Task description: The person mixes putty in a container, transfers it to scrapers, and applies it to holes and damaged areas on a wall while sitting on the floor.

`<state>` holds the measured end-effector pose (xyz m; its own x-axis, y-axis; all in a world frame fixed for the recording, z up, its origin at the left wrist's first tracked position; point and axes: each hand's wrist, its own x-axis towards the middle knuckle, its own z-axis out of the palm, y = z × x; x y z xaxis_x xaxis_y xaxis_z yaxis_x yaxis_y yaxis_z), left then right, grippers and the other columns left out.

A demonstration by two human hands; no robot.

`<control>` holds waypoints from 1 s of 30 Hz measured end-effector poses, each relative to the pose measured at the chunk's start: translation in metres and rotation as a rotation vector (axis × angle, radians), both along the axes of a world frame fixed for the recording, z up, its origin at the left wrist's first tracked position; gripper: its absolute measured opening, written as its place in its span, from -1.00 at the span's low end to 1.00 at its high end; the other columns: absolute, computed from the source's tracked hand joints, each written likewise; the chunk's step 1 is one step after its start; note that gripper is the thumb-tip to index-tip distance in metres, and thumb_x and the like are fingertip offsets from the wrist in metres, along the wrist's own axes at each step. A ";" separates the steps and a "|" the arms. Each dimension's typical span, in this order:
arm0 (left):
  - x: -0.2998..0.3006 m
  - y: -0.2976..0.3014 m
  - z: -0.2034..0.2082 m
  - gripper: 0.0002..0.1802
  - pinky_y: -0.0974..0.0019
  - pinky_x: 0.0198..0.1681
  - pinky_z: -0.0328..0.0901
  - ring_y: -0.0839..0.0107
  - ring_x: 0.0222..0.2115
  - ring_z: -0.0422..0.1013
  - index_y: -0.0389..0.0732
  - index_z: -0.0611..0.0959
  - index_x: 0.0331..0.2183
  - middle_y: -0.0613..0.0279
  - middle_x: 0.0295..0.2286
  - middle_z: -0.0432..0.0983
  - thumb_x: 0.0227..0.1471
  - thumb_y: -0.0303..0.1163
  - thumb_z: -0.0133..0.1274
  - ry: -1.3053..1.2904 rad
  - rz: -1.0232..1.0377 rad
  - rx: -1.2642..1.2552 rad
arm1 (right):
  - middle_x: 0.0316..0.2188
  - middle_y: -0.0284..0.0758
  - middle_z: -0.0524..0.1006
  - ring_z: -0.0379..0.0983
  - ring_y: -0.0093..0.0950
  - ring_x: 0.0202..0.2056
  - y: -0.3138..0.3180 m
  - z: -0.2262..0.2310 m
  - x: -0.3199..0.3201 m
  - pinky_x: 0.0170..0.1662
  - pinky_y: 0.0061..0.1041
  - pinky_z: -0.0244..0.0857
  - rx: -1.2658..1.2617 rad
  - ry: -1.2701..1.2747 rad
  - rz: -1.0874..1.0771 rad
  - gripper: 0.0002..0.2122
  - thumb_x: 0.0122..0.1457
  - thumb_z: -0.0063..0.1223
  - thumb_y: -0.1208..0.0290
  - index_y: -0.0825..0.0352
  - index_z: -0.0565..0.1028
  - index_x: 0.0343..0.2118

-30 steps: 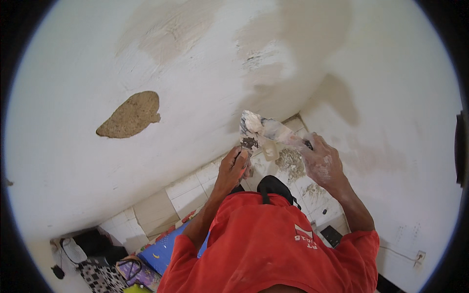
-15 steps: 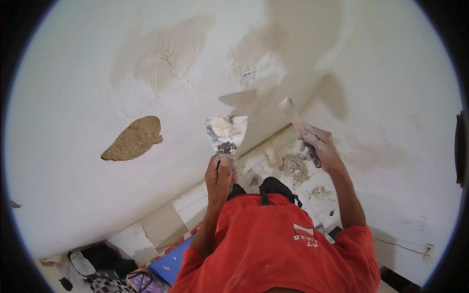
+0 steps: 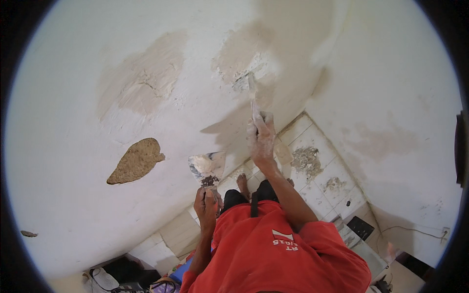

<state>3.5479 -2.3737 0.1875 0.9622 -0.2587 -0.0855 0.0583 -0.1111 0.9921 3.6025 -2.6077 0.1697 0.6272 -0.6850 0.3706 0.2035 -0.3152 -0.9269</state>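
The left hand (image 3: 207, 207) is closed round the handle of a wide putty knife (image 3: 215, 168), thumb along it, the blade rising toward 12 o'clock with a lump of off-white paste (image 3: 201, 163) on it. At 1 o'clock from it, the right hand (image 3: 261, 134), whitened with powder, grips a narrower scraper (image 3: 252, 90), whose blade points to 12 o'clock at a rough patch (image 3: 239, 53) on the white wall (image 3: 73, 122); whether its edge touches, I cannot tell. From the left hand, a brown, leaf-shaped hollow (image 3: 137, 161) lies at 10 o'clock and a beige smeared patch (image 3: 144, 78) at 11. From the right hand, a pile of rubble (image 3: 308, 162) sits at 4 o'clock on the tiled floor (image 3: 300, 136), with a smaller heap (image 3: 334, 184) beyond it.
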 end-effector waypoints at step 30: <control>-0.007 0.015 0.024 -0.75 0.47 -0.76 0.14 0.50 -0.77 0.25 -0.27 0.44 -0.36 0.17 -0.61 0.40 0.24 -0.26 -0.13 -0.033 0.104 -0.050 | -0.24 -0.07 0.34 0.38 -0.22 -0.32 0.034 0.023 -0.023 -0.25 -0.34 0.35 -0.163 -0.024 0.066 -0.42 0.17 0.04 0.55 0.32 0.17 0.28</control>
